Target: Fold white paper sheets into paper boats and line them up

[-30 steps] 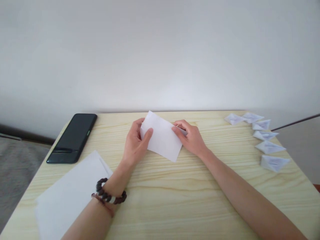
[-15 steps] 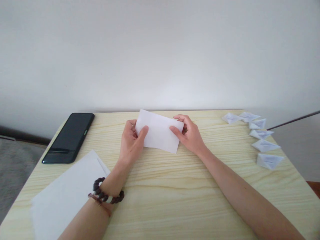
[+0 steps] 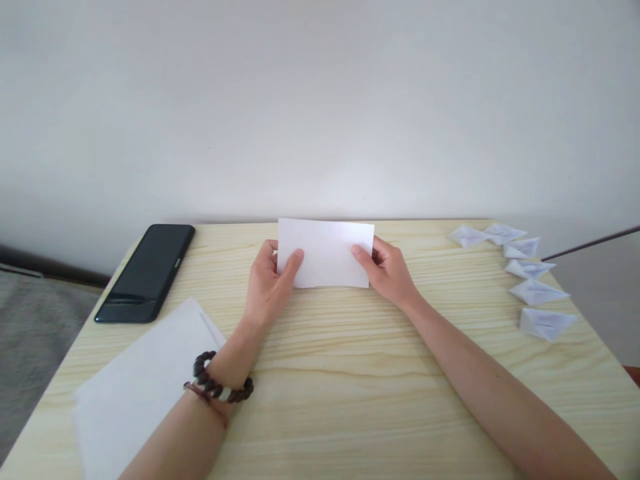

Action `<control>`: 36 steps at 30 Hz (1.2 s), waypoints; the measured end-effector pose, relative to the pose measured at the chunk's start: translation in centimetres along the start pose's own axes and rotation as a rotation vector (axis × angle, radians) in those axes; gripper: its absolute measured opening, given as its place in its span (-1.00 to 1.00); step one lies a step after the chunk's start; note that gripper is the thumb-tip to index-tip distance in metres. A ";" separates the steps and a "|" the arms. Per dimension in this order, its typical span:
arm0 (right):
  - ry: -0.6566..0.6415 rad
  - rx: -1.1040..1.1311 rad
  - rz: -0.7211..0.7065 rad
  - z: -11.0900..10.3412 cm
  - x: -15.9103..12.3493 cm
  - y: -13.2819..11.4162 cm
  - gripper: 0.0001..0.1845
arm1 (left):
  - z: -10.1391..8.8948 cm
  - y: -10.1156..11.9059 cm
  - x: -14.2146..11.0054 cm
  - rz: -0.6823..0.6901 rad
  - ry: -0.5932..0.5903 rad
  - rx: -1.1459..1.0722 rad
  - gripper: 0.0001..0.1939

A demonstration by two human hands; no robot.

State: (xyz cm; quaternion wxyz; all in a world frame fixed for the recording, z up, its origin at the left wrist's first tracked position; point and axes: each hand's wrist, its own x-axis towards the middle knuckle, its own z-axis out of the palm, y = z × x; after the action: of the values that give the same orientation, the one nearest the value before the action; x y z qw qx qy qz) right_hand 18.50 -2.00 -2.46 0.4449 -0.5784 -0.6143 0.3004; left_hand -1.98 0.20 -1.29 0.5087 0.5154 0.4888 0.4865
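A folded white sheet of paper [image 3: 327,253] is held level and square above the far middle of the wooden table [image 3: 350,373]. My left hand [image 3: 267,287] pinches its left edge, thumb on the front and fingers behind. My right hand [image 3: 390,273] pinches its right edge the same way. A beaded bracelet [image 3: 220,387] is on my left wrist.
A black phone [image 3: 147,272] lies at the far left of the table. A stack of white paper [image 3: 135,393] sits at the near left, partly under my left forearm. Several folded paper shapes [image 3: 527,280] line the far right edge. A plain wall rises behind.
The paper was tilted with its right end low; both hands have turned it level and lifted it slightly toward the table's far edge.
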 end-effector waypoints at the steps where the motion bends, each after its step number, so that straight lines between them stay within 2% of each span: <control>1: -0.015 -0.006 -0.002 0.0 0.0 -0.1 -0.65 | 0.1 0.1 0.0 -0.020 0.001 -0.009 -0.67; 4: -0.044 -0.053 -0.004 -0.1 0.0 -0.2 -0.66 | 0.2 0.1 -0.1 -0.051 -0.006 0.010 -0.64; 9: -0.061 0.009 0.045 -0.4 0.1 -0.2 -0.63 | -0.1 -0.2 0.0 0.012 -0.040 0.053 -0.65; 16: -0.005 0.229 0.100 -0.9 0.2 0.2 -0.66 | -0.2 0.0 -0.2 -0.144 -0.104 -0.161 -0.59; 19: 0.050 0.344 0.119 -0.7 0.4 0.2 -0.65 | -0.1 -0.1 -0.2 -0.128 -0.104 -0.170 -0.62; 22: 0.093 0.362 0.105 -0.5 0.6 0.0 -0.66 | 0.1 -0.1 -0.2 -0.090 -0.091 -0.163 -0.65; 25: 0.044 0.352 0.104 -0.6 0.6 0.0 -0.69 | 0.0 -0.2 0.0 -0.077 -0.041 -0.160 -0.60; 28: -0.073 0.358 0.100 -0.9 0.4 0.1 -0.75 | -0.3 -0.3 0.4 -0.052 0.029 -0.165 -0.55; 30: -0.162 0.321 0.089 -1.1 0.2 0.1 -0.79 | -0.3 -0.3 0.5 -0.028 0.062 -0.142 -0.57; 32: -0.191 0.272 0.085 -1.1 0.1 0.1 -0.79 | -0.2 -0.2 0.4 -0.017 0.074 -0.080 -0.61; 34: -0.112 0.241 0.099 -0.9 0.1 0.1 -0.75 | 0.1 -0.1 0.0 -0.019 0.046 0.002 -0.62; 36: 0.054 0.238 0.128 -0.6 0.2 0.2 -0.73 | 0.4 0.1 -0.5 -0.029 -0.067 0.043 -0.55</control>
State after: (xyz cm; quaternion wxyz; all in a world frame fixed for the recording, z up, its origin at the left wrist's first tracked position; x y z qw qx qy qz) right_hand 19.08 -1.84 -2.33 0.5067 -0.5674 -0.5240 0.3830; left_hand -1.59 -0.32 -1.19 0.5204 0.5351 0.4895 0.4509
